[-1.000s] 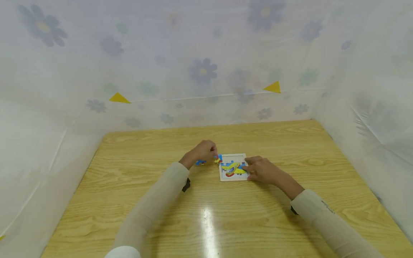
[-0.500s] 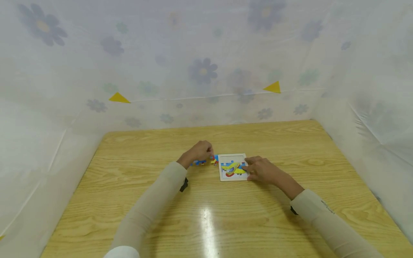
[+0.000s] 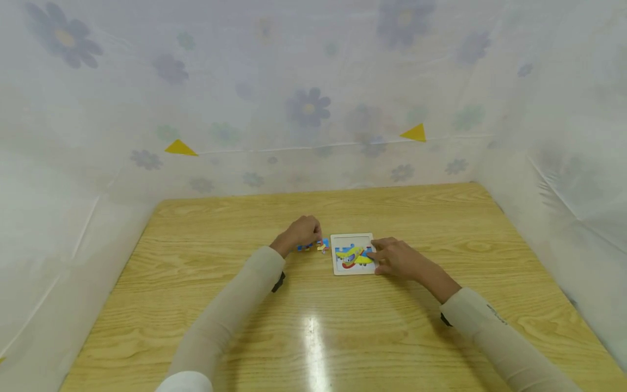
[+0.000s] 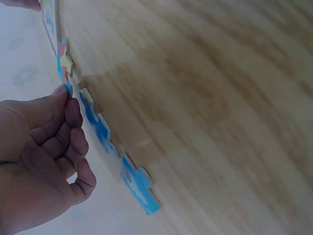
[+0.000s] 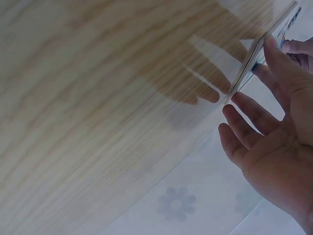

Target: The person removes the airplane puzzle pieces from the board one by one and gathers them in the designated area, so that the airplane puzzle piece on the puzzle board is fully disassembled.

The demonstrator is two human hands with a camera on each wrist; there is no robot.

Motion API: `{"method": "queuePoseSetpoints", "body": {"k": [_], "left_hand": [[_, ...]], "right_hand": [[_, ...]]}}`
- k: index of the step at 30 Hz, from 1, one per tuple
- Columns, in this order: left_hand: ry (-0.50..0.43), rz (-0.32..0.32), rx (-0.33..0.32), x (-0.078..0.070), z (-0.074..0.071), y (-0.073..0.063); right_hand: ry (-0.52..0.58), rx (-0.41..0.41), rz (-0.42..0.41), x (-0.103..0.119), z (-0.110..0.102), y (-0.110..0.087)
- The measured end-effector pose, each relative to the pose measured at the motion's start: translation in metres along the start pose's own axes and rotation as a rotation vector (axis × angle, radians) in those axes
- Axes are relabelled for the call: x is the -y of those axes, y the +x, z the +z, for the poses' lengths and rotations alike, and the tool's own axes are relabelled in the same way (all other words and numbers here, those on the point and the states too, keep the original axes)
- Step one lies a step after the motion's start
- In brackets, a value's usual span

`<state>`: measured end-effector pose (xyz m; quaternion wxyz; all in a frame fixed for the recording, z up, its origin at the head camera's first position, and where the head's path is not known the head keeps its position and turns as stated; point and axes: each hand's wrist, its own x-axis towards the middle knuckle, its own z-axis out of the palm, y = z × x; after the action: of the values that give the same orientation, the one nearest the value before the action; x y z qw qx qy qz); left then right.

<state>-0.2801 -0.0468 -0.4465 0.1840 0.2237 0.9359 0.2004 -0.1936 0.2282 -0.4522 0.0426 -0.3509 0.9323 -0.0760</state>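
Observation:
My left hand (image 3: 302,231) pinches a jigsaw piece (image 4: 63,61) coloured blue, red and yellow between thumb and forefinger, just left of the puzzle tray (image 3: 354,236). Its other fingers curl loosely below. The pale, square-framed tray lies flat, its lower part filled with pieces forming a yellow airplane (image 3: 354,256) on blue. Bare backing shows along the top of the tray. At the tray's right edge rests my right hand (image 3: 399,258). Its thumb and outer fingers touch the frame, while the fairly straight index finger reaches over the rim onto the picture.
In the left wrist view, a dark blue jigsaw piece (image 4: 100,127) and a light blue jigsaw piece (image 4: 139,183) lie loose on the wood-grain table (image 3: 235,326). Behind the table hangs a pale flowered curtain (image 3: 274,109) with yellow triangles on it.
My left hand has drawn the pinched piece leftward, away from the tray's left edge, and the piece's tilt has changed. The right hand and the tray have stayed nearly still.

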Motion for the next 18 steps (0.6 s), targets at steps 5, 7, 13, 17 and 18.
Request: {"method": "queuePoseSetpoints", "body": {"k": [5, 7, 13, 17, 18], "left_hand": [[0.006, -0.018, 0.007, -0.0009, 0.0022, -0.0009], [0.017, -0.019, -0.001, -0.0008, 0.0027, -0.0009], [0.017, -0.022, -0.010, 0.0012, 0.0036, -0.0010], [0.004, -0.013, -0.040, 0.0032, 0.0031, -0.0013], [-0.002, -0.008, -0.047, 0.0038, 0.0028, -0.0014]], "right_hand": [[-0.018, 0.000, -0.005, -0.0006, 0.0000, -0.0001], [-0.020, -0.006, -0.008, -0.0003, 0.0000, 0.0000], [-0.008, -0.022, -0.018, 0.0006, -0.0001, -0.0002], [-0.018, -0.025, -0.023, 0.0007, -0.0007, -0.0009], [-0.022, -0.028, -0.026, 0.0005, -0.0006, -0.0011]]}}
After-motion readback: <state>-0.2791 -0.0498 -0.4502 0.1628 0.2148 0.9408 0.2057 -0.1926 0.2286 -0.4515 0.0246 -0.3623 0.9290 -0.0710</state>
